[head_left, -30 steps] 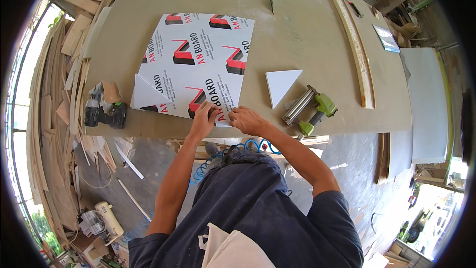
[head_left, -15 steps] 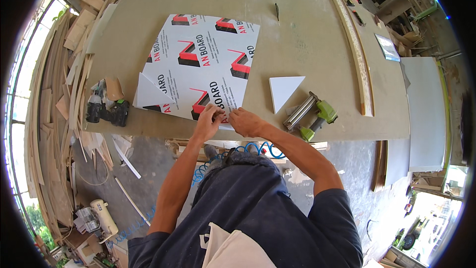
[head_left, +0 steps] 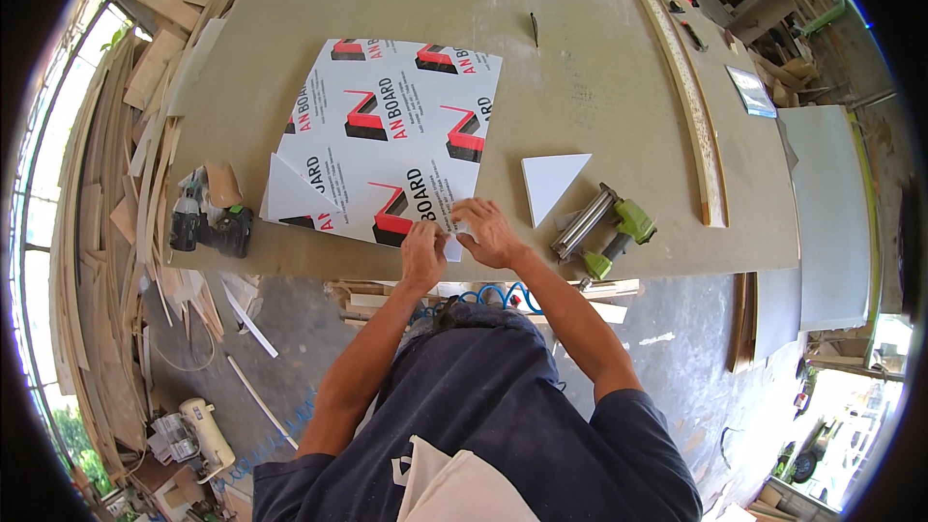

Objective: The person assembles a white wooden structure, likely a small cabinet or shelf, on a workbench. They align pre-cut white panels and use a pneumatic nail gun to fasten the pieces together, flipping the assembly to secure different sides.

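Observation:
A white board with a red-and-black printed film (head_left: 365, 121) lies flat on the big table, near its front edge. My left hand (head_left: 422, 251) is closed at the board's near right corner, its fingertips pinching the film's edge. Beside it my right hand (head_left: 488, 234) curls over the same corner, thumb and fingers gripping the film there. Plain white shows between the two hands. A white triangular piece (head_left: 295, 191) rests on the board's near left corner. Another white triangle (head_left: 553, 184) lies on the table to the right of my right hand.
A green nail gun (head_left: 609, 230) lies right of my hands. A cordless drill (head_left: 224, 230) sits at the table's left front. Along the right runs a long wooden strip (head_left: 681, 101). A dark pen-like object (head_left: 534, 29) lies farther back. Wood offcuts (head_left: 106, 232) lean at the left.
My hands have shifted slightly at the near right corner of the board. The right hand's fingers are now more raised and arched, and the left hand has come a little nearer to me.

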The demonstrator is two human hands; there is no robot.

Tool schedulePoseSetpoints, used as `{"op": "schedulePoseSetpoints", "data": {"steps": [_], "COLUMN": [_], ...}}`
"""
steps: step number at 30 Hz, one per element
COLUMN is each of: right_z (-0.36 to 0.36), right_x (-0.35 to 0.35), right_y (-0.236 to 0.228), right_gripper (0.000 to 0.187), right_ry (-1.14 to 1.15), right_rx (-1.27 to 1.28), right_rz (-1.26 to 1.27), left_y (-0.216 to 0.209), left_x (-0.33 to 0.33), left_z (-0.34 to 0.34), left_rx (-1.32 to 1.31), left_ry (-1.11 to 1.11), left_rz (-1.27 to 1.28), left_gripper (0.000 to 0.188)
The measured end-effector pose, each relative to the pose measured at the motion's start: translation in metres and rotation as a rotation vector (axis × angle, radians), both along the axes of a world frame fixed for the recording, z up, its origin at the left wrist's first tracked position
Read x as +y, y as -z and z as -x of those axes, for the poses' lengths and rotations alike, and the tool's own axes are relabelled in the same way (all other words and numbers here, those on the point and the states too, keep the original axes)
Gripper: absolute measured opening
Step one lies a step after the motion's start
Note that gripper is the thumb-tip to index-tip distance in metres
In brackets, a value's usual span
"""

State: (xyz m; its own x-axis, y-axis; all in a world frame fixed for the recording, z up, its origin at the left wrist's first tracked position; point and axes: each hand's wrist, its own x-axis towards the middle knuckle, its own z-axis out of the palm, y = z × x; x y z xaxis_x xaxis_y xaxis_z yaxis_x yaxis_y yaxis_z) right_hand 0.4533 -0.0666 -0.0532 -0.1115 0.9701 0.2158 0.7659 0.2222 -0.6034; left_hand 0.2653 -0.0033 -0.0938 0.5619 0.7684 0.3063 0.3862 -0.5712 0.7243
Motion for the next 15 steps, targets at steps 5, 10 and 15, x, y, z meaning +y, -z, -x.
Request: {"op": "schedulePoseSetpoints", "data": {"steps": [5,10,15], "right_z": [-0.006,-0.011,-0.015], "right_x": [-0.002,0.016,0.044], "right_y": [-0.003,0.021,0.014], "right_gripper": [0.035,0.019,0.011], "right_ry": [0.080,0.106,0.006], "right_rx": [-0.066,-0.069,-0.171], "right_rz": [-0.044,-0.066,0.067], "left_y": [0.014,0.025,-0.002], "left_x": [0.010,0.019,0.032], "left_z": [-0.003,-0.002,0.000], "left_rx": [-0.204,-0.408,-0.188], "left_ry": [-0.168,-0.193,-0.077], "left_rz": [0.239,0.500,0.528], "left_gripper": [0.015,0.021,0.031]}}
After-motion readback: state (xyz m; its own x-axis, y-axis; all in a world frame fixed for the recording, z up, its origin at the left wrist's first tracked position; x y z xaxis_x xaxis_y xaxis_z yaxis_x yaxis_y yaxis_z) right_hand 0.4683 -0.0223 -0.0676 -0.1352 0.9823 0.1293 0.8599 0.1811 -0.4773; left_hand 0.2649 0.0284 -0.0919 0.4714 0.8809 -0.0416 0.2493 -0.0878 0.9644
